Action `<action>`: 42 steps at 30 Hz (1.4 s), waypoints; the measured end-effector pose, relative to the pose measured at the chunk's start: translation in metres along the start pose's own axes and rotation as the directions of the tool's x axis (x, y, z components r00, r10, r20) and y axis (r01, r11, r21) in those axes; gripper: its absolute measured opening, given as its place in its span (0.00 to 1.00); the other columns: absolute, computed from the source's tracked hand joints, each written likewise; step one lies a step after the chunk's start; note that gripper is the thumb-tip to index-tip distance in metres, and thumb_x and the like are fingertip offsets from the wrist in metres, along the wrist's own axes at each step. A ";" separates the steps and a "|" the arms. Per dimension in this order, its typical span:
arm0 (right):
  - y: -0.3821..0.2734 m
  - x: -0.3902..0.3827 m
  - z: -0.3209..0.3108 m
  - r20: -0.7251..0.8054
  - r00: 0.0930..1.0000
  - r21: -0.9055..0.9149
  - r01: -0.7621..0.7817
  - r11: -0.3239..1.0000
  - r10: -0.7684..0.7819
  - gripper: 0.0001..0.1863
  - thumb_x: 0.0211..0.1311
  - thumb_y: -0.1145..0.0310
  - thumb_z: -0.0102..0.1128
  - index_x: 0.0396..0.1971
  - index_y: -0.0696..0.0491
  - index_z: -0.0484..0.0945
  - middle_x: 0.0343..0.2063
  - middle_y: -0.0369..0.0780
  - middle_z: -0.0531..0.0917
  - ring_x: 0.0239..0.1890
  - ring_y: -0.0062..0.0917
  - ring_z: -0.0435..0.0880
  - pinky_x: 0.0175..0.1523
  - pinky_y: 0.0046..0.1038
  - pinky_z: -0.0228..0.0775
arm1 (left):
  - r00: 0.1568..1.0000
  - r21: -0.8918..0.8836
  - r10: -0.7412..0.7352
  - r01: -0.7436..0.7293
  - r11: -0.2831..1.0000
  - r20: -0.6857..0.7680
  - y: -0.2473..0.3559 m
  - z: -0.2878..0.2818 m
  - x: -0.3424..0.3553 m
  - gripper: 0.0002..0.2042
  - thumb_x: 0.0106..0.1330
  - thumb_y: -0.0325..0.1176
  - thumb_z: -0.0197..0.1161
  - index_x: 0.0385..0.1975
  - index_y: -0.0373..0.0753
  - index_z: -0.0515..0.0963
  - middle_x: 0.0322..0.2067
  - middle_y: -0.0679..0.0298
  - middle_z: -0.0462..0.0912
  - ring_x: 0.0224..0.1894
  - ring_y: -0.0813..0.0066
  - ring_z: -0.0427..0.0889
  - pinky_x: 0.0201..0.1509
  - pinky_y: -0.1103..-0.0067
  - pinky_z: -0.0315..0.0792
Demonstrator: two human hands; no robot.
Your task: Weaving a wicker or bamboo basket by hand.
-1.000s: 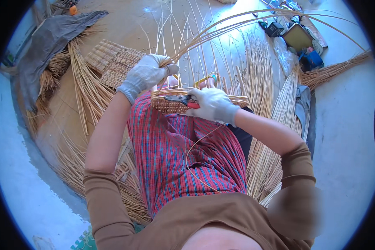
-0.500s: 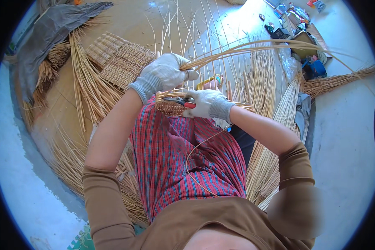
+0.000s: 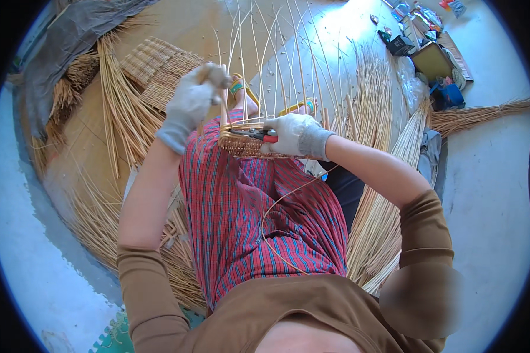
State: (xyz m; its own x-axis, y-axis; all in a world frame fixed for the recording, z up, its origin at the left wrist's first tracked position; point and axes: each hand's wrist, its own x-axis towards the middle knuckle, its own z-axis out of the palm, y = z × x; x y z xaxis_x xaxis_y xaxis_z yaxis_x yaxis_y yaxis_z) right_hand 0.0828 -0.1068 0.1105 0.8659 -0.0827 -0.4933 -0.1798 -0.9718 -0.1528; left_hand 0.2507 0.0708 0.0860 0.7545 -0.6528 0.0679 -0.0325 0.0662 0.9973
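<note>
A small, partly woven wicker basket [image 3: 240, 147] rests over my lap, its long thin stakes standing up and fanning away from me. My right hand [image 3: 291, 134], in a whitish knit glove, is closed at its near rim on red-handled pruning shears [image 3: 269, 139]. The dark blades point left along the weave. My left hand [image 3: 195, 97], gloved too, is raised at the basket's left corner, beside a thick upright stick [image 3: 224, 106]. Its fingers are curled but smeared by motion, and I cannot make out whether they hold anything.
Bundles of loose wicker rods lie at left [image 3: 126, 112] and right [image 3: 371, 112]. A woven panel [image 3: 168, 70] is on the floor beyond my left hand. One loose strand [image 3: 271, 212] curves across my red plaid skirt [image 3: 224, 217]. Boxes and a blue container [image 3: 451, 94] sit at the far right.
My left hand has moved left and slightly down toward me. The long bundle of strands it gripped, stretching right, no longer shows there. My right hand stays on the shears at the basket.
</note>
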 end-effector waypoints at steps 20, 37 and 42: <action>0.000 -0.021 0.009 -0.001 0.999 -0.047 -0.038 0.998 0.038 0.41 0.54 0.33 0.64 0.57 0.50 0.75 0.45 0.53 0.85 0.49 0.48 0.85 0.54 0.46 0.76 | 0.811 -0.715 -0.400 -0.031 0.699 -0.426 -0.104 -0.022 -0.067 0.07 0.72 0.32 0.64 0.40 0.34 0.81 0.35 0.56 0.86 0.33 0.70 0.86 0.37 0.80 0.87; -0.062 0.038 -0.055 -0.138 0.949 -0.658 0.126 0.743 -0.283 0.17 0.57 0.57 0.68 0.46 0.45 0.86 0.39 0.41 0.88 0.47 0.33 0.87 0.47 0.37 0.77 | -0.047 -0.299 -0.344 0.612 0.732 -0.938 -0.308 -0.222 -0.460 0.20 0.75 0.48 0.59 0.53 0.37 0.78 0.32 0.60 0.83 0.25 0.71 0.79 0.26 0.71 0.73; -0.097 0.031 -0.058 0.031 0.984 -0.796 0.130 0.591 -0.176 0.10 0.55 0.61 0.69 0.35 0.48 0.88 0.32 0.39 0.88 0.39 0.30 0.89 0.40 0.34 0.79 | -0.406 -0.918 -0.829 0.078 0.388 -0.385 -0.368 -0.158 -0.604 0.20 0.74 0.36 0.55 0.64 0.43 0.71 0.36 0.59 0.85 0.33 0.56 0.85 0.34 0.61 0.77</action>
State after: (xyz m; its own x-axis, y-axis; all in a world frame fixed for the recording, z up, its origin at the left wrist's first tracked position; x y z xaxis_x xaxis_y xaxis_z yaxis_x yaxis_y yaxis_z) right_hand 0.1543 -0.0276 0.1598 0.8691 0.0961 -0.4852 0.3785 -0.7607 0.5274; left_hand -0.0900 0.5599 -0.3264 -0.0272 0.5005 -0.8653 0.6484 0.6677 0.3658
